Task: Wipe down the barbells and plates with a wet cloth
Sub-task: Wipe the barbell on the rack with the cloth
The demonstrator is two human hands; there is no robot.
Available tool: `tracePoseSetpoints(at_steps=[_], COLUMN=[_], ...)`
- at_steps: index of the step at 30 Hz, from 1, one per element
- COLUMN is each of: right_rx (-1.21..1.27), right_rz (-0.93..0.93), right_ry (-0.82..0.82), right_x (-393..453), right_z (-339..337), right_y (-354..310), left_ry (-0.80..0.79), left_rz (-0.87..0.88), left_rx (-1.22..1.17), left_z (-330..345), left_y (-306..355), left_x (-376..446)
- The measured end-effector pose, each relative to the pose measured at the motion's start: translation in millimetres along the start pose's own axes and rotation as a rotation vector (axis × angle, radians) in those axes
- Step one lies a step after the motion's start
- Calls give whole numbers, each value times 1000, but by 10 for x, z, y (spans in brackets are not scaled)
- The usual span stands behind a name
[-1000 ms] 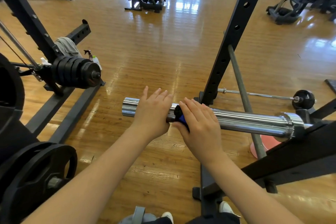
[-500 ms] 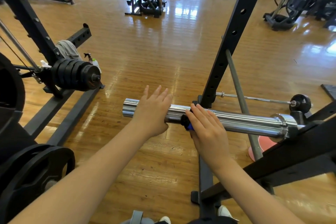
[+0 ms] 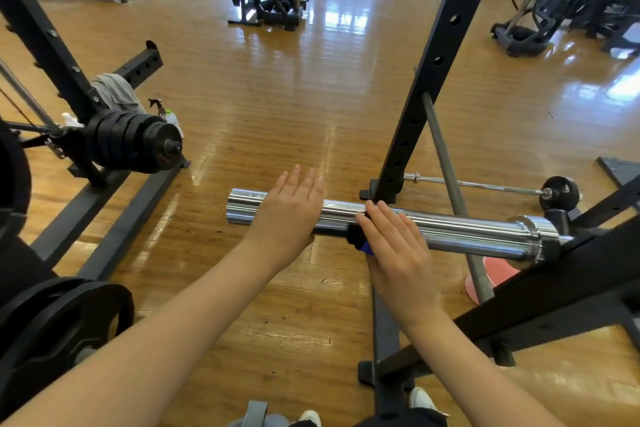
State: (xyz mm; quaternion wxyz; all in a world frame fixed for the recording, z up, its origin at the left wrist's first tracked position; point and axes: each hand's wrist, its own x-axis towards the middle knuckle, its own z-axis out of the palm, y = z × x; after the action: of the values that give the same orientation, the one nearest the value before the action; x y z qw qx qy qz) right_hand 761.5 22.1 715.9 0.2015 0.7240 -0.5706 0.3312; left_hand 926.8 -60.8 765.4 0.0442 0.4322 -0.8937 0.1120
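- Lying level across the middle of the view, the chrome barbell sleeve (image 3: 450, 224) has its free end pointing left over bare wood floor (image 3: 294, 107), while its collar end on the right sits in the black rack (image 3: 588, 274).
- The right hand (image 3: 398, 250) presses a dark cloth (image 3: 358, 239) with a blue edge onto the sleeve, fingers straight and laid flat over the top.
- The left hand (image 3: 287, 215) rests on the sleeve just left of the cloth, fingers straight and close together, palm down.
- Beyond the sleeve's free end the floor is open as far as a stack of black plates (image 3: 135, 140) well to the left.
- Behind the sleeve stands a black upright (image 3: 436, 62) with holes; a thin bar (image 3: 485, 184) lies on the floor past it.
- No writing is legible on the sleeve or plates.
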Motion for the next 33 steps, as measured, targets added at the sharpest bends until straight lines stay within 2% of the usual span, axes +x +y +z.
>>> tracePoseSetpoints(at_steps=[4,8,12,15,18,21,24,25,27,29,33], right_rx=[10,29,15,16,12,14,15,16,23,27,31], right_rz=[26,-55,-121,-91,-34,40,-8,-30,-50,-30,-10], right_ry=[5,-34,-24,-7,-18,-48,-88,-88,-84,-91,-69], right_x=[85,159,129,43,62,152,163,160,136,79,28], right_z=[20,149,162,95,14,-18,103,138,155,85,-72], right_y=[-113,-263,-149,-66,-70,-209,-346,-344,-273,-162,1], left_ry=[-61,103,124,56,-82,-240,-267,-225,-11,112,202], left_rz=[-29,-36,-18,-4,51,55,52,58,71,36,-43], left_rx=[10,-55,-63,-49,-29,-134,-184,-149,-40,-27,-7], left_z=[-5,86,107,53,2,-99,-120,-108,-24,77,185], left_y=[-11,6,11,-28,-55,-103,-134,-127,-96,-54,29], left_x=[-17,-21,-23,-12,54,183,221,185,53,-70,-113])
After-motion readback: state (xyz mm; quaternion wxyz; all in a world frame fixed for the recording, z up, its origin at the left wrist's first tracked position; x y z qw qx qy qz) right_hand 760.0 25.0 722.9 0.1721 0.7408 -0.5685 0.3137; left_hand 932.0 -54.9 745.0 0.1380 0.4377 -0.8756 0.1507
